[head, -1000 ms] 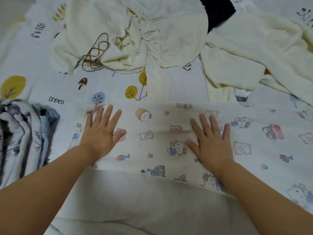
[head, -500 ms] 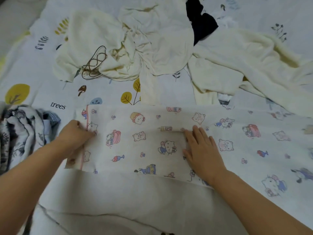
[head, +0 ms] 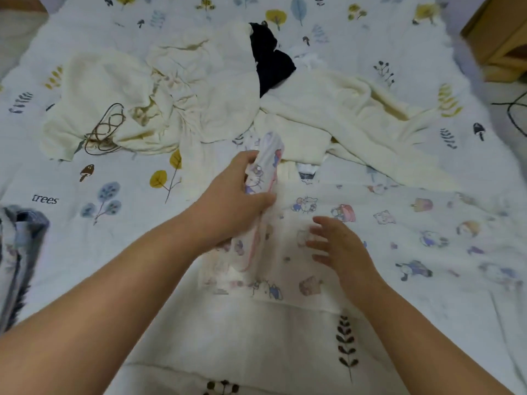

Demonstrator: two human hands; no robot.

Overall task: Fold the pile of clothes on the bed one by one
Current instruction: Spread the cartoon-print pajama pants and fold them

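Observation:
A white garment with cartoon prints (head: pixel 399 232) lies stretched across the bed in front of me. My left hand (head: pixel 233 201) grips its left end, lifted off the bed and swung over toward the middle. My right hand (head: pixel 339 246) hovers with fingers spread just above the garment's middle, right of the raised end. Behind them lies the pile: a crumpled cream garment (head: pixel 159 95), a cream fleecy garment (head: pixel 356 118) and a dark garment (head: pixel 271 61).
A brown cord (head: pixel 105 129) lies on the cream garment's left part. Grey-blue patterned clothes (head: pixel 17 258) sit at the left edge. The printed bedsheet (head: pixel 85 195) covers the bed. A wooden piece of furniture (head: pixel 502 38) and a black cable (head: pixel 513 109) are at the far right.
My left hand took hold of the garment's left end and carried it up and rightward over the middle. My right hand lifted off the cloth and spread its fingers.

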